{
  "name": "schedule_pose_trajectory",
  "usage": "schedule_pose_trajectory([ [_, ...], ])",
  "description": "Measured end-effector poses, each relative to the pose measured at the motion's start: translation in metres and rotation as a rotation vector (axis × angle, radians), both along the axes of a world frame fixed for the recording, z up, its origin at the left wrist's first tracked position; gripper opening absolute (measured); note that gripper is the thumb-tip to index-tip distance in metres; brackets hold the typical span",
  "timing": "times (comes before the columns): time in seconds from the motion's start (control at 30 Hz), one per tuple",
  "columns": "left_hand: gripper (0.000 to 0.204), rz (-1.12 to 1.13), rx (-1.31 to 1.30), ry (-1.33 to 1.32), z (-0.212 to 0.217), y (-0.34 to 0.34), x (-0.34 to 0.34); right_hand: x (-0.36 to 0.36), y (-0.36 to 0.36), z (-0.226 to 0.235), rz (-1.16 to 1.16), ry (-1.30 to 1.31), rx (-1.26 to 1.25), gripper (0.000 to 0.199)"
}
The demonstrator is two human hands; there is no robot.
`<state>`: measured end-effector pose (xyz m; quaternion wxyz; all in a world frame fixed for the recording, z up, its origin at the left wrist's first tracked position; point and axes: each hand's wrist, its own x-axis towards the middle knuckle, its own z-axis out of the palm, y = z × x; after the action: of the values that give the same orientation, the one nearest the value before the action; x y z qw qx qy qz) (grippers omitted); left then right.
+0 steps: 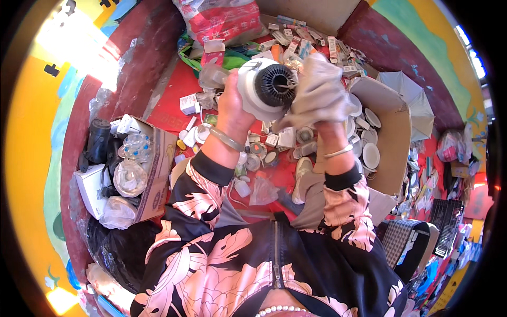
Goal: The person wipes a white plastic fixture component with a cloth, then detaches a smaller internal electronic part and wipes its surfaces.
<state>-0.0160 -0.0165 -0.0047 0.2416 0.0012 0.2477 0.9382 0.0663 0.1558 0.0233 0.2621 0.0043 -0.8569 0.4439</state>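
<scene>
Left hand's grip (232, 103) holds white light fitting (247, 89) by its left side | black finned end (266, 87) faces up and rightward | right hand's grip (331, 133), fingers hidden, holds grey cloth (322, 95) at fitting's right edge

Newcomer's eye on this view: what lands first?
First, the black-ribbed white unit in the left grip, upper centre, with a crumpled pale cloth in the right grip beside it. Then the pink-flowered black jacket across the lower half, and the cardboard box of white discs at right.
</scene>
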Motion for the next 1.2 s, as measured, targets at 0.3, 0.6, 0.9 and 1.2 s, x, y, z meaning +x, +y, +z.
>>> schedule_pose_trajectory([
  [0.3, 0.048, -0.065, -0.187, 0.002, 0.020, 0.008, 0.028, -0.005, -0.036, -0.018, 0.042, 0.101, -0.277, 0.038],
  [0.6, 0.048, 0.030, -0.089, -0.043, 0.006, 0.008, 0.020, -0.009, -0.003, -0.063, 0.284, 0.182, -1.112, 0.037],
  [0.9, 0.048, 0.201, -0.015, -0.025, 0.005, -0.006, -0.002, -0.010, 0.031, -0.023, 0.089, 0.089, -0.332, 0.036],
  [1.2, 0.048, 0.148, -0.132, 0.049, 0.018, 0.011, 0.028, 0.004, -0.064, 0.007, 0.080, 0.179, 0.716, 0.041],
])
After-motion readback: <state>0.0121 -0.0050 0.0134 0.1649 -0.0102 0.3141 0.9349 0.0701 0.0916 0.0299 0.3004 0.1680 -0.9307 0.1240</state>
